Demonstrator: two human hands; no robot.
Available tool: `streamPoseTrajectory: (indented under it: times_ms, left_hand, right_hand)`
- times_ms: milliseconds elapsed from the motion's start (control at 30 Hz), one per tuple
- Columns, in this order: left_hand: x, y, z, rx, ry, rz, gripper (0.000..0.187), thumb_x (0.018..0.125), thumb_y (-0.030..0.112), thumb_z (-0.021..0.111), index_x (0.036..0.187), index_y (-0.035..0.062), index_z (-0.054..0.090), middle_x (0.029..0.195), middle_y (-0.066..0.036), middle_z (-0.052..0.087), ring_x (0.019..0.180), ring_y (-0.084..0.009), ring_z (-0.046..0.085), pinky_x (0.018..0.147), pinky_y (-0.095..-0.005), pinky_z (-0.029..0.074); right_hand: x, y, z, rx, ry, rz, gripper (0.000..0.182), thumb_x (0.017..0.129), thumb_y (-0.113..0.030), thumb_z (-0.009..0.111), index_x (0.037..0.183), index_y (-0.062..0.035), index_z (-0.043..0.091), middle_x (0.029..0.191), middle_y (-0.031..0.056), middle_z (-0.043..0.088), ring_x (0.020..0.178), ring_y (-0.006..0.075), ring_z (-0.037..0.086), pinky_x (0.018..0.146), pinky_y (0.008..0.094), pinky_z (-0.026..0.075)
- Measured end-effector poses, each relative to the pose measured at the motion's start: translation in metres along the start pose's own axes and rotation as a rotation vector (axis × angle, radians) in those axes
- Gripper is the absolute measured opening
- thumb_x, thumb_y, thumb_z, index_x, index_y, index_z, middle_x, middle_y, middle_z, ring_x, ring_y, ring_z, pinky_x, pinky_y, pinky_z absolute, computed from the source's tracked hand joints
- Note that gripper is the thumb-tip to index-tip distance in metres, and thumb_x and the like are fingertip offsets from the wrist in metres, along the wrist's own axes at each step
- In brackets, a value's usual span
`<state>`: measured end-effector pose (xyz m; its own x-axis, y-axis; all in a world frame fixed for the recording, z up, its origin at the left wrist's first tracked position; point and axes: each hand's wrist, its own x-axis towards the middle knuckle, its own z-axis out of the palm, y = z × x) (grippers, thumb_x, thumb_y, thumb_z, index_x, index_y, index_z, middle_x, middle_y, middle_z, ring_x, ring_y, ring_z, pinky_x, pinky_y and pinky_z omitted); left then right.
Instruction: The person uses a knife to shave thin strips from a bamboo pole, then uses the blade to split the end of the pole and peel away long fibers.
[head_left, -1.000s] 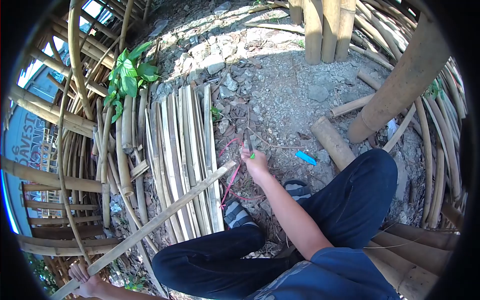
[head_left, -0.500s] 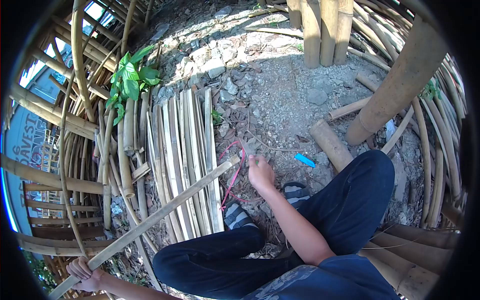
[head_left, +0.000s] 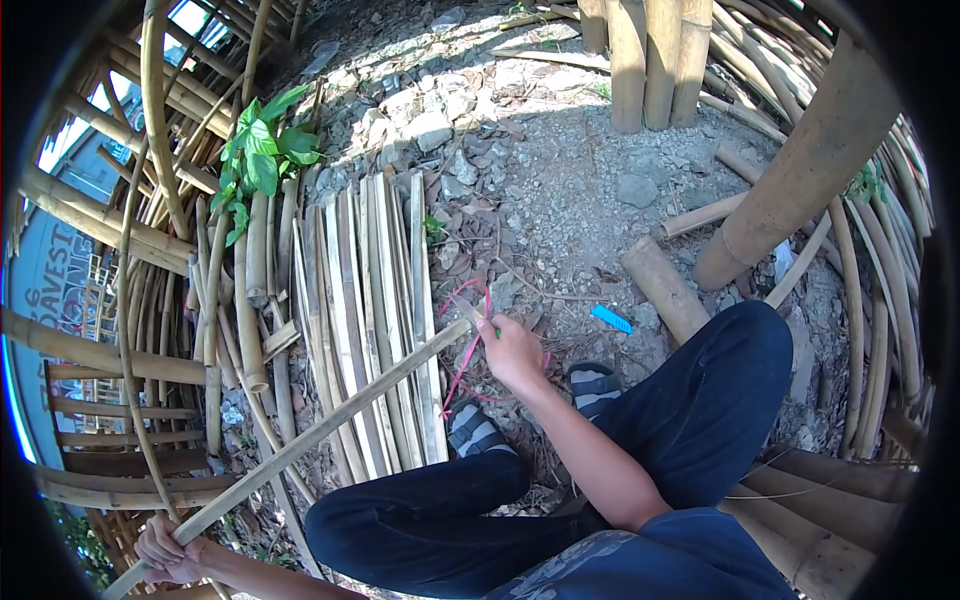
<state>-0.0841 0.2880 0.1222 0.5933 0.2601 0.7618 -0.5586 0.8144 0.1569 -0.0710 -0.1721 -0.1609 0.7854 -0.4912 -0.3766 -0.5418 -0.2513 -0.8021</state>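
Note:
My left hand (head_left: pixel 170 550) is closed around the lower end of a long bamboo slat (head_left: pixel 330 425), which slants up to the right across my left knee side. My right hand (head_left: pixel 514 352) is closed on a knife, a bit of green handle showing at the fingers. The knife blade (head_left: pixel 464 306) points up and left, right at the slat's far end. A pink plastic string (head_left: pixel 465 370) lies looped on the ground by that end. Under the slat, a row of split bamboo slats (head_left: pixel 375 270) lies side by side.
A blue plastic piece (head_left: pixel 611 319) lies on the gravel right of my hand. A cut bamboo section (head_left: pixel 665 290) rests beside a thick leaning bamboo pole (head_left: pixel 800 165). Bamboo poles (head_left: pixel 250 300) and a leafy plant (head_left: pixel 262 150) stand at the left.
My right hand has moved slightly left with the knife, bringing the blade to the slat's end. The slat has shifted a little and appears turned narrower; my left hand keeps its hold.

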Motion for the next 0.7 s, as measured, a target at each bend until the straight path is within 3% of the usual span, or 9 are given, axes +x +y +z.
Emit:
streamPoseTrajectory:
  times_ms: [233,300,333,400,467,500,600,667,700]
  left_hand:
    - [0.004,-0.001,0.007,-0.027,-0.032,-0.014,0.036,0.080,0.017,0.063,0.056,0.0153,0.036,0.042,0.004,0.032,0.031,-0.0043,0.028,0.027,-0.0172,0.021]
    - [0.004,-0.002,0.009,-0.056,-0.135,-0.217,0.040,0.083,0.035,0.058,0.056,0.0153,0.037,0.045,0.004,0.032,0.034,-0.0074,0.027,0.040,-0.0205,0.027]
    - [0.004,-0.003,0.009,-0.054,-0.133,-0.219,0.040,0.083,0.035,0.058,0.056,0.0153,0.037,0.045,0.004,0.032,0.034,-0.0074,0.027,0.040,-0.0205,0.027]
    - [0.002,-0.014,0.005,-0.055,-0.141,-0.151,0.039,0.080,0.016,0.063,0.054,0.0157,0.035,0.041,0.004,0.031,0.031,-0.0038,0.027,0.027,-0.0172,0.021]
    - [-0.017,-0.053,0.004,0.001,-0.031,-0.188,0.043,0.082,0.019,0.065,0.052,0.0154,0.034,0.040,0.004,0.030,0.030,-0.0043,0.025,0.026,-0.0179,0.023]
    - [-0.019,-0.061,-0.001,-0.019,-0.043,-0.292,0.046,0.084,0.026,0.066,0.053,0.0154,0.034,0.040,0.004,0.030,0.030,-0.0058,0.024,0.027,-0.0184,0.025]
    - [-0.030,-0.080,-0.012,0.128,-0.005,-0.207,0.049,0.085,0.033,0.067,0.055,0.0154,0.034,0.042,0.004,0.030,0.030,-0.0069,0.025,0.027,-0.0188,0.025]
    - [-0.033,-0.092,-0.012,0.180,-0.018,-0.203,0.049,0.086,0.037,0.067,0.057,0.0151,0.034,0.044,0.003,0.031,0.032,-0.0072,0.027,0.028,-0.0187,0.025]
    - [-0.032,-0.097,-0.009,0.227,-0.039,-0.219,0.049,0.086,0.038,0.067,0.058,0.0145,0.035,0.044,0.003,0.031,0.033,-0.0076,0.028,0.030,-0.0189,0.026]
  right_hand:
    - [-0.020,-0.011,0.006,0.066,0.011,0.017,0.037,0.097,-0.038,0.047,0.097,-0.0044,0.063,0.085,0.0261,0.066,0.090,0.0440,0.064,0.080,0.0536,0.048]
    - [-0.022,-0.013,0.004,0.070,-0.008,0.056,0.038,0.097,-0.038,0.048,0.096,-0.0041,0.064,0.086,0.0247,0.067,0.091,0.0436,0.064,0.080,0.0532,0.048]
    - [-0.023,-0.012,0.007,0.070,-0.010,0.058,0.038,0.097,-0.038,0.048,0.096,-0.0041,0.064,0.086,0.0247,0.067,0.091,0.0436,0.064,0.080,0.0532,0.048]
    - [-0.024,-0.012,0.014,0.166,-0.215,0.027,0.039,0.097,-0.038,0.048,0.097,-0.0041,0.066,0.091,0.0241,0.068,0.093,0.0434,0.064,0.082,0.0520,0.048]
    - [-0.058,-0.038,0.024,0.129,-0.307,-0.059,0.042,0.098,-0.040,0.048,0.101,-0.0019,0.066,0.082,0.0231,0.066,0.087,0.0407,0.065,0.077,0.0497,0.046]
    - [-0.067,-0.038,0.039,0.156,-0.286,-0.060,0.046,0.098,-0.042,0.047,0.102,-0.0006,0.066,0.084,0.0231,0.067,0.088,0.0406,0.065,0.079,0.0491,0.047]
    - [-0.062,-0.018,0.050,0.130,-0.165,0.060,0.050,0.098,-0.043,0.046,0.092,0.0034,0.065,0.080,0.0241,0.066,0.084,0.0399,0.065,0.077,0.0479,0.047]
    - [-0.033,0.008,0.034,0.297,-0.015,0.170,0.055,0.098,-0.044,0.048,0.074,0.0040,0.060,0.065,0.0148,0.060,0.062,0.0277,0.057,0.063,0.0445,0.041]
    - [-0.013,0.029,0.032,0.292,0.116,0.179,0.054,0.097,-0.044,0.050,0.073,0.0031,0.061,0.061,0.0119,0.058,0.059,0.0247,0.056,0.061,0.0432,0.041]
